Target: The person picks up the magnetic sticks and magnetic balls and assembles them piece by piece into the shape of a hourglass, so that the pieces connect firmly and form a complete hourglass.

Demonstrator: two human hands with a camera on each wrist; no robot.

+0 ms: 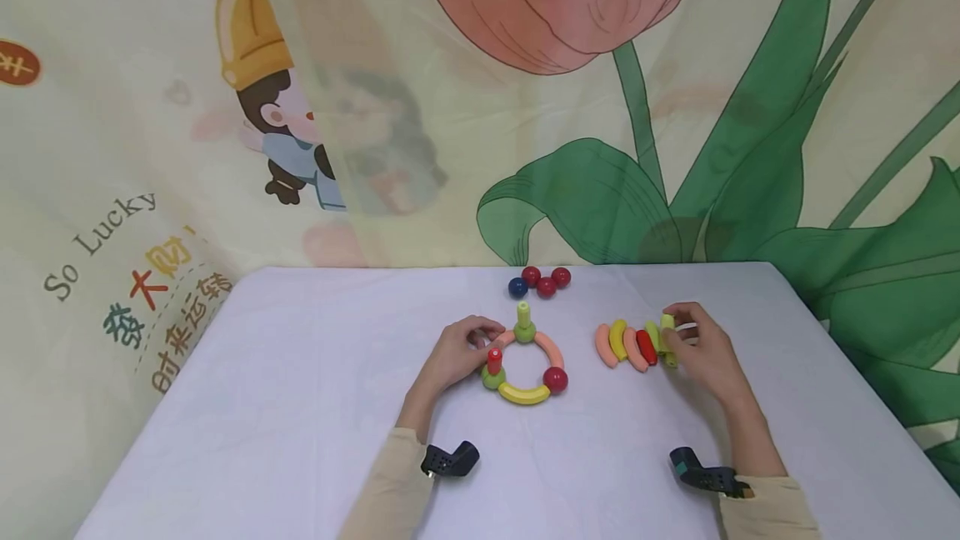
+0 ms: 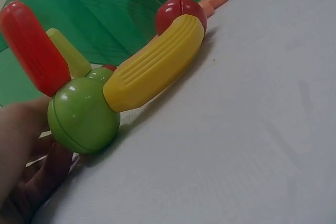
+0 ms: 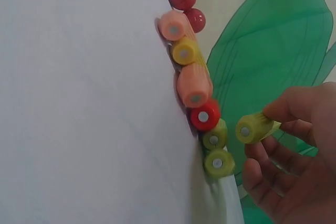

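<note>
My left hand grips the left side of a ring of magnetic rods and balls, its fingers by a pink curved rod and a green ball. A red rod stands up from that ball. A yellow curved rod links it to a red ball; another pink curved rod runs up to a second green ball carrying an upright light-green rod. My right hand pinches a short yellow-green rod above the right end of a row of rods.
The row holds pink rods, a yellow one, a red one and green ones. Behind the ring, a blue ball lies beside several red balls. A patterned cloth hangs behind the white table.
</note>
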